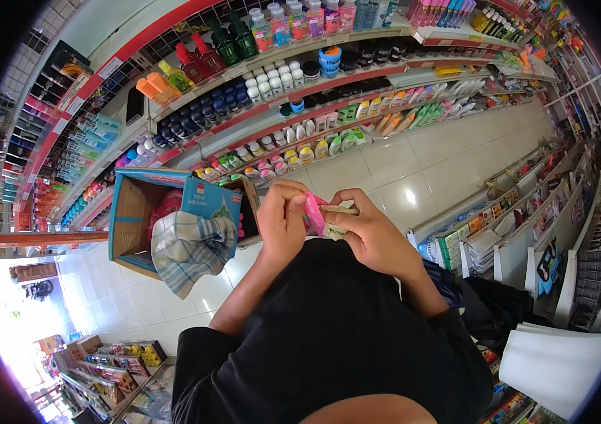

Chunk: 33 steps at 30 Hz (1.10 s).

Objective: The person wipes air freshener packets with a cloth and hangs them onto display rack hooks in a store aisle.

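Observation:
In front of my chest, my left hand (284, 218) is closed, its thumb and fingers pinching the edge of a bright pink thin piece (314, 212) that looks like plastic or cloth. Close beside it, my right hand (378, 237) is closed on a crumpled pale beige cloth-like piece (336, 230), which touches the pink one. Whether the two pieces are joined I cannot tell. Left of my hands stands an open blue cardboard box (205, 201), with a checked cloth (189, 244) draped over its edge and something dark pink inside.
Shelves (272, 56) of bottles and jars curve across the far side. Magazine-like packets (470, 233) stand in racks on the right. Below right is a white panel (555, 367). Pale floor tiles (392, 169) run between the shelves. More goods (113, 367) sit at lower left.

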Tool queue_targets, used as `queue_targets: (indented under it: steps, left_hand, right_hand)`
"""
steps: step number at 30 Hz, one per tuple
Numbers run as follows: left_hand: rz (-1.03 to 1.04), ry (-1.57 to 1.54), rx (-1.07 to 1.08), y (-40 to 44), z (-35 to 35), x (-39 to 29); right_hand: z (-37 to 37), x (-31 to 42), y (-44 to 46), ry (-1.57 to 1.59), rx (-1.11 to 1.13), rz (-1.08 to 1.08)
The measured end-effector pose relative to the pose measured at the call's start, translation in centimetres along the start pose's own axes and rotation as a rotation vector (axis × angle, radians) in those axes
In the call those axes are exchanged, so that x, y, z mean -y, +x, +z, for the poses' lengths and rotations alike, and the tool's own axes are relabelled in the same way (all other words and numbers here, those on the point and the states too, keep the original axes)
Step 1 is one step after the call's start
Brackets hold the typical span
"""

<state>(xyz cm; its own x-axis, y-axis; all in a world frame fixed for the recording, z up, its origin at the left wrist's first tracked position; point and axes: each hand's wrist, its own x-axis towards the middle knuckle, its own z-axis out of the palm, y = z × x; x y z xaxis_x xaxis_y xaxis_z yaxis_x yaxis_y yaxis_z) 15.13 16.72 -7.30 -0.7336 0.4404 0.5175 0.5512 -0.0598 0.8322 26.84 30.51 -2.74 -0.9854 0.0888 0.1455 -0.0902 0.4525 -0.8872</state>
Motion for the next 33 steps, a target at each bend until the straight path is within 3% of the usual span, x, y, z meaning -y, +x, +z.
queue_targets:
  steps: [2,4,5,8,11,13,17,19,23,25,27,29,33]
  left_hand:
    - [-0.007,-0.056,-0.074,0.8,0.4,0.1]
    - [-0.040,-0.051,-0.075,1.5,0.3,0.5]
    - [-0.080,-0.046,-0.077,1.7,0.1,0.8]
    - [-0.052,0.022,-0.021,1.5,0.8,1.0]
    - [-0.105,-0.068,-0.022,1.8,0.8,0.8]
    - [-0.138,-0.121,-0.037,1.6,0.9,0.8]
    - [0.008,0.012,-0.031,1.1,1.5,0.7]
    - [-0.010,0.064,-0.010,0.7,1.7,0.6]
    - [0.009,0.139,0.038,0.2,1.5,-0.1]
    - [-0.011,0.147,0.068,-0.1,1.8,-0.6]
    - [-0.029,0.153,0.101,-0.1,2.0,-1.1]
    - [-0.040,0.189,0.094,0.3,2.1,-1.5]
    - [-0.091,0.115,0.061,-0.6,2.8,-1.6]
  right_hand:
    - [-0.9,-0.2,-0.3,0.004,0.037,0.035]
    - [-1.6,-1.0,-1.1,-0.301,0.131,0.084]
    - [-2.1,-1.1,-1.2,-0.302,0.131,0.088]
    - [-3.6,-1.8,-0.8,-0.389,0.214,0.021]
    - [-3.9,-3.0,-0.2,-0.379,0.059,-0.168]
    - [-3.2,-3.1,-0.1,0.126,0.025,-0.087]
    - [-1.6,-3.3,-0.1,-0.014,-0.040,-0.072]
    - [-1.9,-3.7,0.0,0.036,0.013,0.048]
    - [-4.4,-4.2,0.5,0.059,0.159,-0.032]
    - [-5.6,-4.0,0.6,-0.016,0.423,-0.098]
    - [-5.5,-3.2,0.7,-0.045,0.402,-0.118]
    - [-5.1,-2.3,0.6,0.003,0.124,-0.164]
    - [-4.1,-2.1,0.6,-0.028,-0.113,-0.211]
